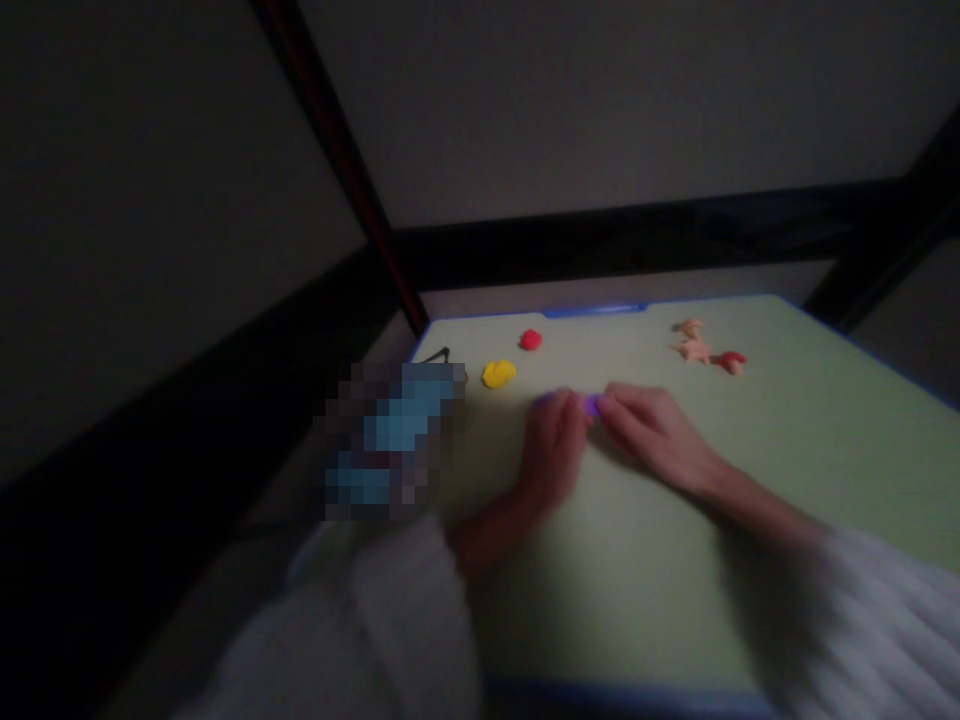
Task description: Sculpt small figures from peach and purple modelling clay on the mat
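Lump of purple material [592, 407] — pinched by left hand [553, 447] and right hand [651, 425] | yellow lump [499, 374] — nearby

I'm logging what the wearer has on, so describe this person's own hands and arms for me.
The left hand and right hand are ungloved, with no watch or bracelet visible. The left sleeve and right sleeve are pale, whitish and loose, ending on the forearms. The right one looks ribbed; blur hides finer detail.
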The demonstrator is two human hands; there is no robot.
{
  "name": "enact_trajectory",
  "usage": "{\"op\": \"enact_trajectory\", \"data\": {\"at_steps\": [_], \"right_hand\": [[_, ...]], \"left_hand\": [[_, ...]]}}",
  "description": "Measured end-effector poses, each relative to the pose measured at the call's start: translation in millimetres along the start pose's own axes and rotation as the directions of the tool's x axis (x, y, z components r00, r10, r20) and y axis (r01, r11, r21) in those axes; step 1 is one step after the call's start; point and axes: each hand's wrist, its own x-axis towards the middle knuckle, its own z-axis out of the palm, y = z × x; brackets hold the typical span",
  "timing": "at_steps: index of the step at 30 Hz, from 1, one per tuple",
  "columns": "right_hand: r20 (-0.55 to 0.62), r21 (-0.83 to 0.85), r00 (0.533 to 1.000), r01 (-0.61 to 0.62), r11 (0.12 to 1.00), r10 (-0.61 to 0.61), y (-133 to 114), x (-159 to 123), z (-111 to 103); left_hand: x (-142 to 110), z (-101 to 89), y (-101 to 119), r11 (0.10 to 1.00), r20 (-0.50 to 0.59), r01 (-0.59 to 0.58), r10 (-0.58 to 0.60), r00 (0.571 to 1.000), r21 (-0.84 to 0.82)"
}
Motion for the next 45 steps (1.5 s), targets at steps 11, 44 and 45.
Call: {"op": "enact_trajectory", "data": {"at_steps": [11, 44, 45], "right_hand": [[-0.016, -0.031, 0.999, 0.043, 0.999, -0.043, -4, -1, 0], [-0.001, 0.119, 0.998, -0.066, 0.991, 0.067, -8, 0, 0], [0.022, 0.198, 0.996, -0.093, 0.976, 0.09, -7, 1, 1]], "left_hand": [[-1, -1.1, 0, 1.0, -0.03, -0.019, 0.018, 0.999, -0.02], [-1, -0.6, 1, 1.0, -0.013, -0.011, 0.011, 1.0, -0.005], [-1, -0.9, 0, 1.0, -0.026, 0.001, -0.002, 1.0, -0.015]]}}
